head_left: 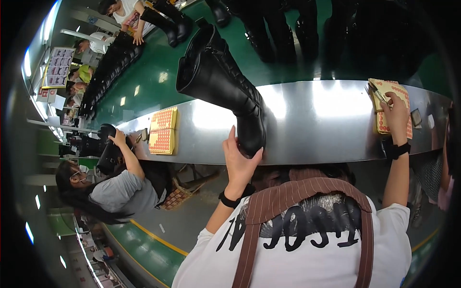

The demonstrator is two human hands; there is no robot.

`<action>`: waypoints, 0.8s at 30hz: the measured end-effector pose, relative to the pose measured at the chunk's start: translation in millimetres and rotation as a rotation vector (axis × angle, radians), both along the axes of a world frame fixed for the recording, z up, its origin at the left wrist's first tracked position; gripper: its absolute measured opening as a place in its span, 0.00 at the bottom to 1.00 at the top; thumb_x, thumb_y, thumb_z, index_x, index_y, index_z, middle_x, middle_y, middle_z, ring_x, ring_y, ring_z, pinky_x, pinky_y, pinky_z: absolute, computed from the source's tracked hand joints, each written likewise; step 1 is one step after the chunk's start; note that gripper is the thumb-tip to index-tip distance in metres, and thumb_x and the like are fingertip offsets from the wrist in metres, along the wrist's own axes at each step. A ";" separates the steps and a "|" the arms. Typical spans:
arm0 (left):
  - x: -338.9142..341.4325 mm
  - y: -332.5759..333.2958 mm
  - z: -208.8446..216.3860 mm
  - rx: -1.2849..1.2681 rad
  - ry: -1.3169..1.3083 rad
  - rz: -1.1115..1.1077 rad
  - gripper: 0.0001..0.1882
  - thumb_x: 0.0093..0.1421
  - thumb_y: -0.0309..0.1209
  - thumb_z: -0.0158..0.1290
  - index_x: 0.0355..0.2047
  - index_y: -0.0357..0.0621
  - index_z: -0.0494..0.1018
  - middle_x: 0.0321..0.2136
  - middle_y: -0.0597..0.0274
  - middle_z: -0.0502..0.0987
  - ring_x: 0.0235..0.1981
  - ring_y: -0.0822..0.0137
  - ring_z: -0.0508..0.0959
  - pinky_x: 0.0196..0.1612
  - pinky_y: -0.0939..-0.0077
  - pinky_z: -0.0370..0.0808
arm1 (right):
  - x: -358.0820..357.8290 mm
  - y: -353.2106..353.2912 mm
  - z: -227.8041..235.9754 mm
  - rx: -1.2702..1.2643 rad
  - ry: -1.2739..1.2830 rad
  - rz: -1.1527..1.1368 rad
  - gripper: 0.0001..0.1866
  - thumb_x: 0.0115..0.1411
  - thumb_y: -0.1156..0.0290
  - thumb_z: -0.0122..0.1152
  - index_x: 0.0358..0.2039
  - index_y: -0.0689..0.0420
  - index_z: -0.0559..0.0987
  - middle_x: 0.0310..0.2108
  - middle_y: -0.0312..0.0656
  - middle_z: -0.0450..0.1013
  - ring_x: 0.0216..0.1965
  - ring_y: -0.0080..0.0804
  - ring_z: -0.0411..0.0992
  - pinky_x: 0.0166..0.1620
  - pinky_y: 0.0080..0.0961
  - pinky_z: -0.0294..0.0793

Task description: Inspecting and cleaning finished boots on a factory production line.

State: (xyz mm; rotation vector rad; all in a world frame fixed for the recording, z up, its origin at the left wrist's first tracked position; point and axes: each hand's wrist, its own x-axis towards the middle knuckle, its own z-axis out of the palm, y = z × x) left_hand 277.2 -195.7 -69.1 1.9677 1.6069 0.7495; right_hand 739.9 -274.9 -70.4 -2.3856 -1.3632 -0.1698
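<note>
My left hand [241, 161] grips a tall black boot [216, 81] near its toe, thumb and fingers on either side. The boot rests tilted across the metal edge of the bench, its open shaft pointing up and to the left, with straps and lacing along it. Off to the right, my right hand [396, 115] is over a stack of yellow sheets [401, 96] dotted with round red stickers. Its fingers are closed on slim metal tweezers [378, 93], whose points lie over the sheets.
Another sticker stack [163, 132] lies left on the metal ledge [307, 129]. Several black boots [269, 29] stand on the green belt [158, 81] beyond. At left, a co-worker [125, 187] in grey handles a boot; a woven basket [176, 196] is beside them. A small block [416, 118] sits right.
</note>
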 end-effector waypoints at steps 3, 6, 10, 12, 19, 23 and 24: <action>-3.7 8.9 11.5 -0.002 0.184 -0.080 0.52 0.42 0.38 0.71 0.62 0.33 0.54 0.47 0.47 0.65 0.50 0.55 0.67 0.53 0.63 0.69 | 4.6 -2.4 -0.3 -0.059 0.182 -0.091 0.12 0.53 0.69 0.64 0.39 0.55 0.79 0.30 0.40 0.74 0.36 0.38 0.72 0.41 0.38 0.66; 0.9 31.9 32.4 0.098 -0.049 -0.006 0.53 0.41 0.43 0.72 0.61 0.35 0.56 0.54 0.46 0.62 0.56 0.54 0.64 0.57 0.64 0.65 | -0.8 -7.8 13.9 -0.045 -0.027 -0.033 0.10 0.55 0.69 0.64 0.38 0.56 0.79 0.32 0.39 0.74 0.38 0.36 0.71 0.39 0.35 0.67; 15.1 79.1 68.2 0.161 -0.545 0.005 0.50 0.45 0.45 0.71 0.61 0.34 0.57 0.56 0.50 0.63 0.58 0.57 0.65 0.58 0.68 0.64 | -31.0 -17.9 51.5 0.194 -0.215 0.020 0.09 0.60 0.69 0.60 0.39 0.58 0.79 0.37 0.38 0.74 0.41 0.36 0.70 0.40 0.32 0.69; 24.7 97.8 80.9 0.095 -0.787 -0.130 0.41 0.57 0.46 0.61 0.62 0.37 0.57 0.56 0.54 0.65 0.56 0.62 0.67 0.57 0.71 0.65 | -52.2 -18.3 70.5 0.327 -0.270 0.110 0.09 0.63 0.70 0.58 0.41 0.61 0.79 0.40 0.41 0.75 0.42 0.37 0.70 0.45 0.30 0.70; 30.1 87.2 101.2 -0.190 -1.371 -0.134 0.31 0.68 0.51 0.41 0.61 0.40 0.60 0.57 0.58 0.68 0.57 0.62 0.69 0.60 0.65 0.67 | -132.1 19.5 89.2 0.467 0.702 0.622 0.10 0.66 0.73 0.54 0.44 0.62 0.76 0.34 0.40 0.75 0.34 0.25 0.73 0.36 0.18 0.71; 23.1 65.6 117.1 -0.266 -1.455 -0.151 0.30 0.68 0.52 0.40 0.60 0.42 0.62 0.57 0.57 0.69 0.56 0.56 0.70 0.61 0.56 0.65 | -171.8 47.1 86.9 0.419 0.795 0.801 0.10 0.69 0.73 0.47 0.46 0.62 0.73 0.32 0.39 0.73 0.30 0.25 0.68 0.35 0.19 0.68; 23.6 60.4 120.7 -0.322 -1.476 -0.164 0.30 0.69 0.52 0.39 0.60 0.41 0.61 0.57 0.57 0.69 0.57 0.56 0.70 0.61 0.57 0.65 | -179.5 51.4 87.1 0.406 0.817 0.804 0.10 0.69 0.73 0.46 0.45 0.62 0.72 0.32 0.40 0.73 0.30 0.25 0.68 0.35 0.19 0.68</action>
